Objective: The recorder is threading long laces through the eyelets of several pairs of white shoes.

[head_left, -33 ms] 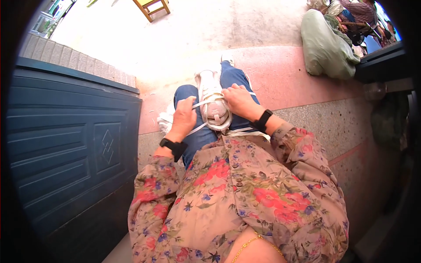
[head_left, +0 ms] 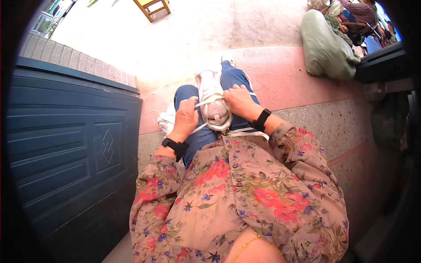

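Note:
A pale sneaker [head_left: 215, 110] lies lengthwise between my thighs, its heel end toward me. Across it runs a white shoelace [head_left: 204, 103], stretched between my two hands. My left hand [head_left: 186, 117], at the shoe's left side, is closed on one part of the lace. On the other side, the curled fingers of my right hand [head_left: 241, 101] grip the lace close to the shoe's opening. More white lace trails over my jeans [head_left: 189, 147] and near the shirt's hem. Beside my left knee sits a white bundle [head_left: 165, 122], partly hidden; its kind is unclear.
A dark blue panelled door [head_left: 70, 136] stands close on my left. Farther off at the right is a bulging pale green sack [head_left: 322, 48], with a person in a checked top [head_left: 362, 11] behind it. A yellow wooden stool [head_left: 151, 9] stands ahead.
My left hand and wrist have shifted very slightly right, and my right hand a touch the same way. Both keep hold of the lace; the shoe stays put.

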Available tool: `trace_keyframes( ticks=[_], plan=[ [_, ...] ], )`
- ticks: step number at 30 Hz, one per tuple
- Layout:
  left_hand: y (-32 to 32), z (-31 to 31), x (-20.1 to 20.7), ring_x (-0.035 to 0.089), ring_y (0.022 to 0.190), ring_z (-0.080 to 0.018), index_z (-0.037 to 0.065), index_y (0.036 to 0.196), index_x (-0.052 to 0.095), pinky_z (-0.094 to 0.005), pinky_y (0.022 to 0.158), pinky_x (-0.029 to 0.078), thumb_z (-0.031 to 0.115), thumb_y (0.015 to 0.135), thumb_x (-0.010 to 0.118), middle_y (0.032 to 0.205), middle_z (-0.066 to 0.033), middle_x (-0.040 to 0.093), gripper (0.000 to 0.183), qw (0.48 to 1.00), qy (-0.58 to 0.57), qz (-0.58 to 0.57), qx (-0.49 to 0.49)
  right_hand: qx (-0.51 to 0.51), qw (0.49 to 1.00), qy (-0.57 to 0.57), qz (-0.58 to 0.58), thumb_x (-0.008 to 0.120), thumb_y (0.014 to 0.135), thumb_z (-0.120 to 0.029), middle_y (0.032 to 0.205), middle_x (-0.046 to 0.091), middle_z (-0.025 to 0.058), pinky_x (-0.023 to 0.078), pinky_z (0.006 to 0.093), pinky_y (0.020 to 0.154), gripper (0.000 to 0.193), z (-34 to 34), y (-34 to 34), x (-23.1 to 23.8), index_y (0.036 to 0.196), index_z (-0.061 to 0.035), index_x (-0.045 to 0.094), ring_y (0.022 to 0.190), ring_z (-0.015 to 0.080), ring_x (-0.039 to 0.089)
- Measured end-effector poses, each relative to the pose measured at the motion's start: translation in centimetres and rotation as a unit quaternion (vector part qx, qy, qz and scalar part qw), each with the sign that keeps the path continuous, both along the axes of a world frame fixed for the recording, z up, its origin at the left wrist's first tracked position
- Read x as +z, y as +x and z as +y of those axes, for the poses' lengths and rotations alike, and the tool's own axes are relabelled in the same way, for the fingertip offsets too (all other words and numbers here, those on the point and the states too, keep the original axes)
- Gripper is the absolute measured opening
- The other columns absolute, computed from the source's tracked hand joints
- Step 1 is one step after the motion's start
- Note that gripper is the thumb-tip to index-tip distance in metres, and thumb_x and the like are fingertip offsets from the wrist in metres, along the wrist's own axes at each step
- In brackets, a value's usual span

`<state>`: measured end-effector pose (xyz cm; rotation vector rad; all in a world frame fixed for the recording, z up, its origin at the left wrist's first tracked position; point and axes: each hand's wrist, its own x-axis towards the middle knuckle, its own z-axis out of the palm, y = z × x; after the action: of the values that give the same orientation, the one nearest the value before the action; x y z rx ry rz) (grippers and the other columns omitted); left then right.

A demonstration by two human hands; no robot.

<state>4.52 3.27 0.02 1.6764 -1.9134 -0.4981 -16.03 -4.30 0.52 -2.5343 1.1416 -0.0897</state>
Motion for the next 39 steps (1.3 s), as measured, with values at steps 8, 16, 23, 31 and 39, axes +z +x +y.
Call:
trace_keyframes(
  ticks=[8,16,23,31,39],
  plan=[
    [-0.6,-0.6,-0.3,0.053,0.082,-0.0300,0.001,0.088,0.056,-0.0369,0.074,0.043,0.001,0.072,0.056,0.080,-0.0137,0.057,0.016,0.993,-0.048,-0.088,-0.056,-0.018,0.965,0.064,-0.252,0.052,0.074,-0.009,0.079,0.061,0.0178,0.046,0.0401,0.066,0.015,-1.3,0.8,-0.8,0.086,-0.0005,0.056,0.076,0.0351,0.059],
    [-1.5,-2.6,1.1,0.058,0.069,-0.0306,-0.004,0.076,0.059,-0.0366,0.062,0.045,0.013,0.077,0.056,0.072,-0.0181,0.060,0.017,0.972,0.186,0.114,0.089,0.091,0.966,0.113,-0.213,0.052,0.072,-0.004,0.077,0.059,0.0191,0.045,0.0387,0.066,0.021,-2.8,1.7,-1.7,0.093,-0.0016,0.052,0.077,0.0352,0.057],
    [-2.0,-4.4,-0.5,0.058,0.061,-0.0271,-0.003,0.069,0.060,-0.0365,0.058,0.044,0.027,0.068,0.063,0.066,-0.0172,0.060,0.030,0.948,0.285,0.056,0.133,0.092,0.955,0.253,-0.122,0.051,0.068,-0.007,0.082,0.059,0.0222,0.045,0.0376,0.070,0.027,-5.1,2.3,-0.5,0.094,-0.0008,0.054,0.081,0.0353,0.057],
    [-0.4,-4.0,2.3,0.027,0.034,-0.0075,0.010,0.051,0.048,-0.0239,0.034,0.017,0.021,0.072,0.059,0.043,0.0040,0.036,0.026,0.849,0.435,0.254,0.161,0.094,0.978,-0.007,-0.184,0.052,0.074,-0.007,0.073,0.059,0.0155,0.047,0.0390,0.060,0.019,-2.2,0.7,-0.1,0.092,-0.0052,0.056,0.069,0.0326,0.059],
    [0.7,-3.6,9.2,0.047,0.051,-0.0083,0.003,0.072,0.058,-0.0194,0.047,0.035,0.025,0.086,0.055,0.057,-0.0010,0.051,0.026,0.815,0.357,0.455,0.041,-0.053,0.938,-0.029,-0.340,0.056,0.077,-0.008,0.066,0.058,0.0077,0.046,0.0306,0.054,0.020,-3.3,-2.0,2.4,0.096,-0.0029,0.058,0.061,0.0194,0.057]
  ],
)
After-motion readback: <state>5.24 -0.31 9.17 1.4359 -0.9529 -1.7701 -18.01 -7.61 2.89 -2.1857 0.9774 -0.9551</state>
